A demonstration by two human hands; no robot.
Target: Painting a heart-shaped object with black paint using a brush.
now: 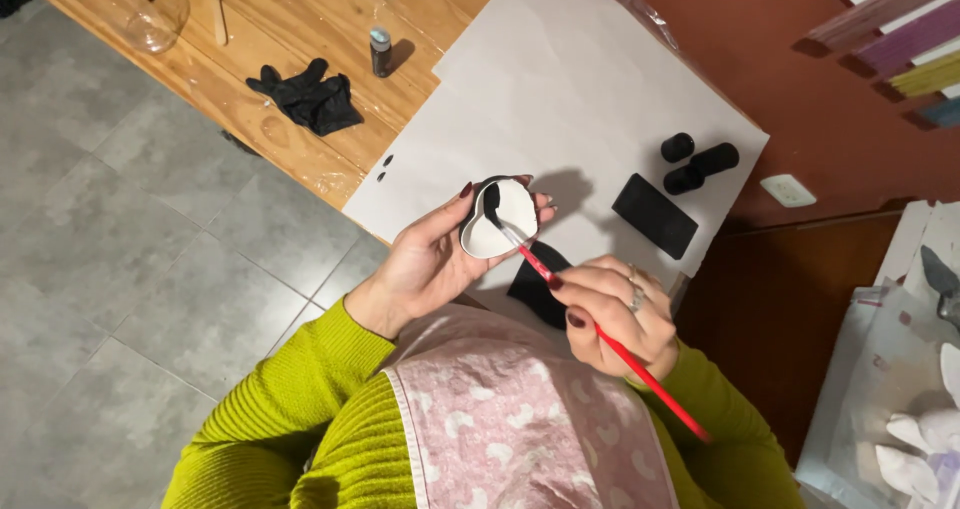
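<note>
We keep the small white dish (pixel 497 219) cradled steady in our left hand (pixel 432 259) over the white paper (pixel 560 99), fingers curled around it, while our right hand (pixel 612 314) pinches the red brush (pixel 600 334) and lays black paint in short, light strokes.

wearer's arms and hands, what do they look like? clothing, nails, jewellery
Both arms wear ribbed lime-green knit sleeves to the wrist. Left hand and right hand are bare, no gloves, with dark red polished nails. The right hand has rings on two fingers. A pink patterned apron covers the front.

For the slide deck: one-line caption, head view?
Left hand holds small white dish; right hand paints it black with red brush.
</note>
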